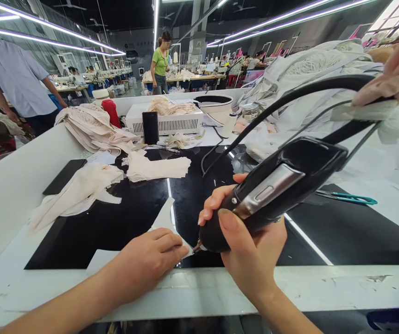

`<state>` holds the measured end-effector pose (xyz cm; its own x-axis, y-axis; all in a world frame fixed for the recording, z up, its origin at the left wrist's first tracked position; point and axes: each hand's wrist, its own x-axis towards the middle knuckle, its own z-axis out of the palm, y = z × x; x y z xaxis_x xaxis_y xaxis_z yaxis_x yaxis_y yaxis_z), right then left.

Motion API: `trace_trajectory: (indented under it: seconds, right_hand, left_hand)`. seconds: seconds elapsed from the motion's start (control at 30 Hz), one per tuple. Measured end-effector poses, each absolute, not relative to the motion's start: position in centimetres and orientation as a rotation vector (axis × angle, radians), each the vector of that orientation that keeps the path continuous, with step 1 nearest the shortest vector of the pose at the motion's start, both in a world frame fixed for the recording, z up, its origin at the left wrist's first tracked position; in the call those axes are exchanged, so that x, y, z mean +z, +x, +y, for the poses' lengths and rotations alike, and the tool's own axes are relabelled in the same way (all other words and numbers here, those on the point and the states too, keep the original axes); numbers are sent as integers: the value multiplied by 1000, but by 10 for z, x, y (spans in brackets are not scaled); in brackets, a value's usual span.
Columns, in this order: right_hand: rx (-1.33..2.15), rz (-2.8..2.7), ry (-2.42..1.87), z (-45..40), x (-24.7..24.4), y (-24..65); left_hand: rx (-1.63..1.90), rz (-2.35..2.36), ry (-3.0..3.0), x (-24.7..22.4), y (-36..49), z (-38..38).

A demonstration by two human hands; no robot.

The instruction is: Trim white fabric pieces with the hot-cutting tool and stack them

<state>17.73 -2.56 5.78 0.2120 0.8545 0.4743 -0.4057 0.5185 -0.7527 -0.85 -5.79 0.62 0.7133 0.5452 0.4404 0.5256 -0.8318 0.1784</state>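
Note:
My right hand (255,246) is wrapped round a black corded power tool (269,185) with a silver lever. Its narrow metal tip (198,247) points down-left and meets the edge of a white fabric piece (164,218). Fingers together, my left hand (154,257) presses that piece onto the glossy black board (91,236) just left of the tip, hiding part of the cloth. Another white piece (102,260) lies partly under my left wrist. Beyond my hands are a stack of cream fabric pieces (157,168) and a looser cream pile (81,188).
Teal-handled snips (350,197) lie on the right. At the back stand a white vented box (171,121) and a phone (150,127). A thick cable (289,97) arches toward another person's blurred hand (390,86). Fabric heaps (310,69) rise behind; a person (15,79) stands left.

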Motion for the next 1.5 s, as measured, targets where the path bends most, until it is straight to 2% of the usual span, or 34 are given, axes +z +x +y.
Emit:
trace_trajectory:
  seconds: [1.1,1.5]
  right_hand:
    - [938,-1045,-582,-5,61,166]
    - [944,-1081,-602,-4,57,162]
  left_hand:
    - [850,1056,2799,-3,-17,-62]
    - [716,1179,2808,-4,-9,-76]
